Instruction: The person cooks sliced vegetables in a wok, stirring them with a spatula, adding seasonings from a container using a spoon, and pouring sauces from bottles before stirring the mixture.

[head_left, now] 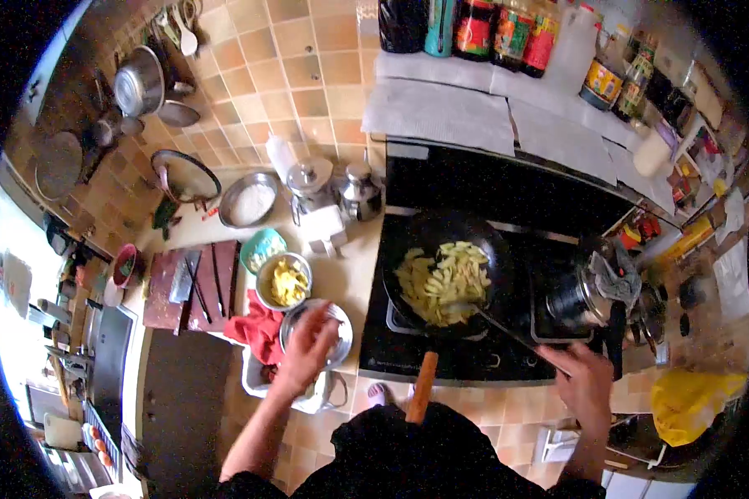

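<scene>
My right hand (581, 378) is closed on the handle of a spatula (507, 331), whose head rests among pale green-yellow slices (443, 283) in a black wok (495, 249). The wok sits on the left burner of the black stove, its wooden handle (423, 387) pointing toward me. My left hand (308, 345) is raised over a metal bowl (339, 337) on the counter, fingers apart and slightly curled. Just behind that bowl stands another one (264, 287) with yellow pieces (288, 283) in it. A red cloth (258, 328) lies left of the bowls.
A cutting board (162, 291) with a cleaver (181, 284) lies at the left. Behind the bowls are a green bowl (262, 245) and a metal plate of white powder (250, 201). A pot (570, 301) stands right of the wok. Bottles (516, 33) line the shelf above the stove.
</scene>
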Tool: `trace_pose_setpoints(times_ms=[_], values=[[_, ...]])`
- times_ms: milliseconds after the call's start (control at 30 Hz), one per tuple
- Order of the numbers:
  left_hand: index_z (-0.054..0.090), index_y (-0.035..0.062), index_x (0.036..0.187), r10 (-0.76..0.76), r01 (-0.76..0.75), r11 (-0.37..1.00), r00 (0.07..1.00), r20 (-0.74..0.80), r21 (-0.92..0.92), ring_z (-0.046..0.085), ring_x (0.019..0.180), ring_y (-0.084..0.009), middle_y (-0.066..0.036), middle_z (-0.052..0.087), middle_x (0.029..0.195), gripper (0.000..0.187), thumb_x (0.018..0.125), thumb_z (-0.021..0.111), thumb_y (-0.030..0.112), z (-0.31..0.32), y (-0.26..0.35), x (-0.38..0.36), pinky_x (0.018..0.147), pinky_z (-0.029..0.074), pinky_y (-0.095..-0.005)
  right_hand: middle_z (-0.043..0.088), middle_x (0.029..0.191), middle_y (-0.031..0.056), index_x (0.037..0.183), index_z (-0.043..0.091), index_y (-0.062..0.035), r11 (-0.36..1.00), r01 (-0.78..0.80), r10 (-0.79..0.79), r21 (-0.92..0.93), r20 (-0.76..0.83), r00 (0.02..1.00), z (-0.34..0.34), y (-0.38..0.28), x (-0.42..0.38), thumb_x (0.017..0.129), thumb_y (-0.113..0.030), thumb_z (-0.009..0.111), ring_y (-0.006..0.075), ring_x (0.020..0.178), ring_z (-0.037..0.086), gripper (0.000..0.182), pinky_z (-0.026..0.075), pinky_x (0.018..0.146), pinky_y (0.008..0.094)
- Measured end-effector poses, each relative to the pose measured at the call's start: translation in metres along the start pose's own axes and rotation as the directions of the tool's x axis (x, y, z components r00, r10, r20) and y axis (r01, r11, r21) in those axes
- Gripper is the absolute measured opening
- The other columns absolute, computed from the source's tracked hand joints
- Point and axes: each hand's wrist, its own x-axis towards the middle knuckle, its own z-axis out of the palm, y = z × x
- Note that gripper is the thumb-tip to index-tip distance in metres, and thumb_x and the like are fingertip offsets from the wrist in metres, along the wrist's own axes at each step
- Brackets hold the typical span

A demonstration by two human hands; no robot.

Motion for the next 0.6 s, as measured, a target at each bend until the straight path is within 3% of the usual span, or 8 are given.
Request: trace_pose_setpoints(times_ms=[100, 200, 267, 300, 400, 433, 533, 600], values=[[0.044, -0.002, 0.142, 0.24, -0.234, 0.969, 0.968, -0.073, 0.084, 0.06, 0.095, -0.0137, -0.009, 0.065, 0.111, 0.052, 0.099, 0.062, 0.021, -0.016, 0.048, 0.066, 0.082, 0.051, -0.0276, 0.062, 0.079, 0.0108, 0.111, 0.075, -0.0216, 0.985, -0.157, 0.169, -0.075, 0.191, 0.967, -0.007, -0.012, -0.011, 0.07, 0.005, 0.069, 0.0305, 0.072, 0.064, 0.049, 0.05, 0.062, 0.0392], [0.049, 0.0017, 0.139, 0.371, -0.352, 0.916, 0.926, -0.072, 0.19, 0.061, 0.101, -0.014, -0.01, 0.064, 0.119, 0.048, 0.099, 0.063, 0.025, -0.008, 0.108, 0.128, 0.088, 0.051, -0.0291, 0.066, 0.089, 0.0117, 0.118, 0.072, -0.0207, 0.975, -0.215, 0.214, 0.053, 0.028, 0.977, 0.053, -0.007, -0.011, 0.073, 0.003, 0.07, 0.0337, 0.076, 0.066, 0.051, 0.053, 0.066, 0.0398], [0.052, 0.0004, 0.135, 0.549, -0.51, 0.811, 0.832, -0.076, 0.286, 0.062, 0.101, -0.0144, -0.011, 0.065, 0.117, 0.046, 0.099, 0.063, 0.026, 0.004, 0.134, 0.169, 0.087, 0.051, -0.03, 0.063, 0.089, 0.0124, 0.121, 0.07, -0.0214, 0.961, -0.208, 0.236, 0.184, -0.148, 0.96, 0.085, -0.001, -0.007, 0.074, 0.002, 0.07, 0.0345, 0.075, 0.064, 0.052, 0.053, 0.066, 0.0412], [0.053, -0.0006, 0.133, 0.514, -0.473, 0.832, 0.853, -0.085, 0.29, 0.063, 0.1, -0.016, -0.011, 0.066, 0.117, 0.045, 0.098, 0.064, 0.025, 0.012, 0.155, 0.184, 0.086, 0.052, -0.0314, 0.062, 0.088, 0.0127, 0.123, 0.069, -0.0217, 0.949, -0.195, 0.253, 0.248, -0.229, 0.94, 0.098, 0.001, -0.006, 0.075, 0.001, 0.07, 0.0348, 0.075, 0.064, 0.053, 0.053, 0.066, 0.0419], [0.06, -0.0014, 0.125, 0.706, -0.644, 0.678, 0.705, -0.068, 0.354, 0.065, 0.097, -0.0188, -0.013, 0.069, 0.111, 0.039, 0.097, 0.065, 0.025, 0.04, 0.2, 0.233, 0.085, 0.054, -0.0326, 0.063, 0.092, 0.0149, 0.124, 0.069, -0.0224, 0.944, -0.331, 0.322, -0.011, -0.204, 0.925, 0.13, -0.012, -0.005, 0.077, 0.0, 0.069, 0.0345, 0.078, 0.065, 0.052, 0.054, 0.066, 0.042], [0.061, -0.0015, 0.124, 0.773, -0.705, 0.607, 0.63, -0.068, 0.367, 0.066, 0.096, -0.0192, -0.014, 0.07, 0.109, 0.038, 0.096, 0.066, 0.025, 0.052, 0.213, 0.254, 0.084, 0.054, -0.0332, 0.062, 0.094, 0.0151, 0.126, 0.067, -0.0235, 0.921, -0.365, 0.352, -0.132, -0.112, 0.929, 0.153, -0.007, -0.011, 0.078, -0.003, 0.069, 0.0347, 0.077, 0.064, 0.053, 0.053, 0.064, 0.043], [0.064, -0.0022, 0.113, 0.939, -0.775, 0.317, 0.336, -0.068, 0.546, 0.068, 0.091, -0.0249, -0.018, 0.07, 0.103, 0.036, 0.092, 0.071, 0.026, 0.086, 0.25, 0.326, 0.079, 0.054, -0.0369, 0.06, 0.093, 0.0149, 0.128, 0.065, -0.0254, 0.955, -0.285, 0.28, -0.076, -0.07, 0.957, 0.17, -0.011, -0.02, 0.086, -0.014, 0.061, 0.0319, 0.067, 0.062, 0.043, 0.052, 0.058, 0.0439], [0.064, -0.0026, 0.101, 0.966, -0.734, 0.227, 0.252, -0.054, 0.64, 0.068, 0.086, -0.0342, -0.021, 0.069, 0.098, 0.034, 0.09, 0.071, 0.029, 0.105, 0.283, 0.36, 0.076, 0.054, -0.0422, 0.061, 0.095, 0.015, 0.132, 0.061, -0.0219, 0.936, -0.352, 0.352, -0.009, 0.035, 0.935, 0.156, -0.025, -0.019, 0.085, -0.016, 0.065, 0.0329, 0.079, 0.064, 0.048, 0.053, 0.065, 0.045]])
